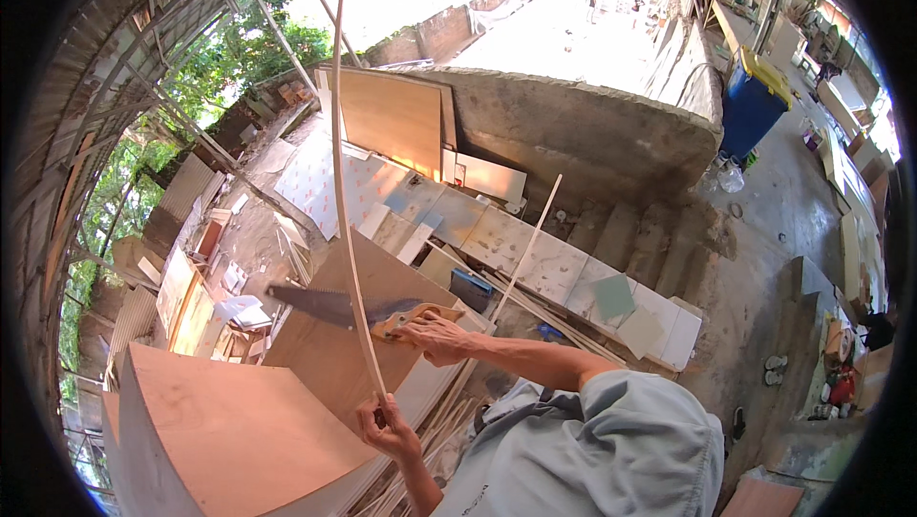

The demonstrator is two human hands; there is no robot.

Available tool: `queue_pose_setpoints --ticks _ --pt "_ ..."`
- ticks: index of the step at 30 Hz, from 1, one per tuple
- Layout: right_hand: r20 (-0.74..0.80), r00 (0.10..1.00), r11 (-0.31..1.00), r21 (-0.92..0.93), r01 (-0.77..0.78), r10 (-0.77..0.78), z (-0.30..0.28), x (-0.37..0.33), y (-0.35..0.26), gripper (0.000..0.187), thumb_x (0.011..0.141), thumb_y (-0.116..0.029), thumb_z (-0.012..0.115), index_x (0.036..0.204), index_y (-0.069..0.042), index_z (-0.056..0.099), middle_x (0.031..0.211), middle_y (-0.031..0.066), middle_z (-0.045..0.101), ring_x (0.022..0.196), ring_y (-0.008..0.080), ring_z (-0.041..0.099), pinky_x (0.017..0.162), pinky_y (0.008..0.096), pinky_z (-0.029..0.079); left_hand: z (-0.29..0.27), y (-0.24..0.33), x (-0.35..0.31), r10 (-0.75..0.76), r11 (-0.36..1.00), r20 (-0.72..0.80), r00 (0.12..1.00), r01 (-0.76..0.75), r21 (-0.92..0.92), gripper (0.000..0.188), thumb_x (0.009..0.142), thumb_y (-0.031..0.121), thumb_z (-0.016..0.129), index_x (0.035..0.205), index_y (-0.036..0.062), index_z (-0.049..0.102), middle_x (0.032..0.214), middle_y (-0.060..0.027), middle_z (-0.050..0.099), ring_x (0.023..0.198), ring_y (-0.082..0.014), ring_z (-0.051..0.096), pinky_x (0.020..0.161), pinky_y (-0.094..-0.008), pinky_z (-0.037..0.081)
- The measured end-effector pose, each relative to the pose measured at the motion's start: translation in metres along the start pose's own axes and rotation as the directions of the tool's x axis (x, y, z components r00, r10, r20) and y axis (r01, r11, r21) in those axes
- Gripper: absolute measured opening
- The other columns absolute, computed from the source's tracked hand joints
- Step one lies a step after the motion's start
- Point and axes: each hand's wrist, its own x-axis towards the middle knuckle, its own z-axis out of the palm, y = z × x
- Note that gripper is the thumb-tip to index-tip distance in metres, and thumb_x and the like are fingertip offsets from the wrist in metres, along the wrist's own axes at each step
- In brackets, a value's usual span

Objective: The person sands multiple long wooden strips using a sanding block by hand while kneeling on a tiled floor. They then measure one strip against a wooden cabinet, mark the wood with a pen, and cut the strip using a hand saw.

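Note:
My right hand (432,338) is wrapped round the wooden handle of a handsaw (315,303). The saw's dark blade points left over a brown plywood sheet (315,364). A long thin wooden strip (344,202) rises from my left hand (390,431), whose fingers are closed round its near end. The strip bends slightly and crosses in front of the blade, close to the handle; I cannot tell whether the two touch. To the left of my left hand stands a large box-like piece with a pinkish-brown top (234,422).
Beyond the plywood runs a long row of pale panels (487,245), with loose strips and a green square board (612,296) on it. A concrete wall (583,126) and steps stand behind. Further right are a blue bin with a yellow lid (755,102) and cluttered boards.

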Motion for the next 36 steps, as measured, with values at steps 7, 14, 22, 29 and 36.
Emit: queue_pose_setpoints --ticks 7,14,22,29,36 --pt "-0.376 0.844 0.912 0.301 -0.278 0.382 -0.089 -0.106 0.009 0.081 0.07 0.003 0.061 0.146 -0.014 0.039 0.131 0.0181 0.053 0.13 0.0375 0.046 0.108 0.0452 0.037 0.053 0.001 0.005 0.15 0.989 0.052 0.987 -0.15 0.006 0.01 0.092 0.006 0.069 0.091 -0.003 0.064 0.081 -0.0092 0.058 0.067 -0.0197 0.053 0.053 -0.0324 0.04" --pt "-0.314 0.539 0.582 0.68 -0.446 0.781 -0.16 -0.247 0.012 0.084 0.07 -0.002 0.06 0.15 -0.007 0.038 0.115 0.0139 0.058 0.107 0.0213 0.055 0.093 0.0328 0.045 0.127 -0.029 0.019 0.214 0.954 0.183 0.96 -0.245 0.171 0.015 0.094 0.011 0.067 0.096 -0.0037 0.063 0.088 -0.0141 0.061 0.074 -0.0302 0.06 0.061 -0.0406 0.048" --pt "-0.425 0.363 0.549 0.74 -0.388 0.829 -0.214 -0.368 -0.007 0.085 0.071 -0.001 0.065 0.151 0.002 0.038 0.104 0.0027 0.055 0.09 0.0125 0.052 0.082 0.0251 0.045 0.207 -0.07 0.04 0.142 0.94 0.195 0.97 -0.194 0.281 0.015 0.092 0.012 0.066 0.1 -0.0002 0.067 0.095 -0.0149 0.065 0.083 -0.0356 0.065 0.07 -0.0441 0.053" --pt "-0.488 0.301 0.52 0.854 -0.029 0.819 -0.246 -0.385 -0.02 0.073 0.087 0.001 0.061 0.154 0.002 0.032 0.106 0.0058 0.059 0.09 0.0123 0.056 0.081 0.0254 0.049 0.231 -0.093 0.042 0.195 0.797 0.296 0.935 -0.327 0.508 0.013 0.085 0.01 0.072 0.094 0.0014 0.067 0.092 -0.0125 0.062 0.096 -0.0352 0.058 0.082 -0.0467 0.049" --pt "-0.641 0.273 0.642 0.76 0.096 0.718 -0.281 -0.349 -0.033 0.069 0.086 -0.002 0.059 0.152 0.001 0.038 0.112 0.012 0.062 0.083 0.0115 0.058 0.073 0.0237 0.049 0.24 -0.109 0.033 0.089 0.978 0.142 0.986 -0.113 0.173 0.015 0.081 -0.002 0.068 0.095 0.0007 0.064 0.095 -0.0144 0.054 0.091 -0.0327 0.056 0.079 -0.0436 0.048"
